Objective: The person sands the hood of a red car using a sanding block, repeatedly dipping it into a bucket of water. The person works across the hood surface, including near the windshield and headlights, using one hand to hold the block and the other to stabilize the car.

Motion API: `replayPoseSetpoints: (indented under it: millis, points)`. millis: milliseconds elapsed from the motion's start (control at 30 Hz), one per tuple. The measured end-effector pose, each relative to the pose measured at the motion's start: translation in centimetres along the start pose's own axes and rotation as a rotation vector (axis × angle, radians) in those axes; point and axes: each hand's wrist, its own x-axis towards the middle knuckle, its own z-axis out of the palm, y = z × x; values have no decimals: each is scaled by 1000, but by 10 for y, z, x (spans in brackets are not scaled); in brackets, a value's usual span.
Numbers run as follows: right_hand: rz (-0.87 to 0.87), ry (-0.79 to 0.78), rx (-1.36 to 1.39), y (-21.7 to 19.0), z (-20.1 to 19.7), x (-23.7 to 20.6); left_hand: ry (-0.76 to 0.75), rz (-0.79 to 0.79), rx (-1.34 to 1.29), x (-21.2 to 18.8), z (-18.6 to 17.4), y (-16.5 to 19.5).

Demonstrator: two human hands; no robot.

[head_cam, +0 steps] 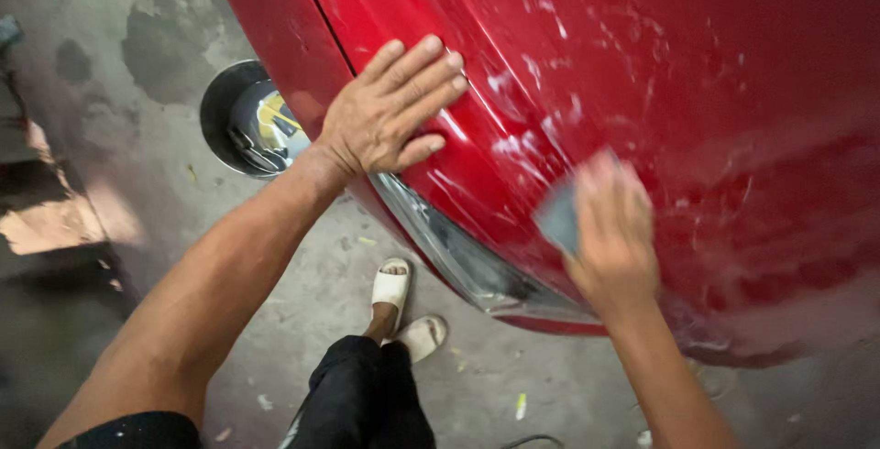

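**K:** Fingers [417, 69] of the left hand [385, 114] are seen spread and flat, released, pressed on the red car panel [642, 55] just beside the panel seam [321, 9]. Nothing is gripped there.

**R:** Right hand?

**K:** Right hand [612, 234] is blurred by motion. A grey sanding pad [559, 215] is held under the fingers against the panel, low on the curve, just above the chrome trim strip [467, 270]. Exact finger curl cannot be told from the blur.

**R:** Surface state?

**K:** Glossy red paint is marked with whitish streaks and smears [522, 142], spread between the two hands and up towards the top right. A dull hazy patch is seen right of the pad.

**R:** Room?

**K:** Stained grey concrete floor [137, 37] is seen, dark blotches, small scraps scattered. A sunlit patch [55, 224] is noted at the left edge.

**R:** Anything cut off or unclear?

**K:** Panel is cropped top and right; the lower edge is lost in shadow. Dark object at bottom centre is cut by the frame, not identifiable.

**R:** Other items?

**K:** A round metal bowl [243, 119] is set on the floor, partly covered by the panel edge and the left wrist; contents are reflective, not readable. Two pale sandals [399, 289] and dark trousers [367, 394] are seen below the trim.
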Motion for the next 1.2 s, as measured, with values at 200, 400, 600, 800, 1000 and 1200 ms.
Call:
replayPoseSetpoints:
  millis: [200, 400, 600, 800, 1000, 1200]
  points:
    - [-20, -81, -162, 5, -27, 16, 59, 33, -48, 10, 4, -7]
    - [-132, 35, -160, -42, 0, 159, 98, -32, -141, 11, -8, 4]
    - [-201, -138, -246, 17, -34, 42, 186, -252, -158, 26, -7, 32]
    - [-273, -171, -142, 56, -40, -68, 265, -332, -134, 22, 30, 142]
    - [-209, -115, 294, 84, -72, -94, 173, -510, -41, 43, 77, 288]
    - [-264, -106, 365, 91, -103, -81, 223, -655, -69, 58, 105, 352]
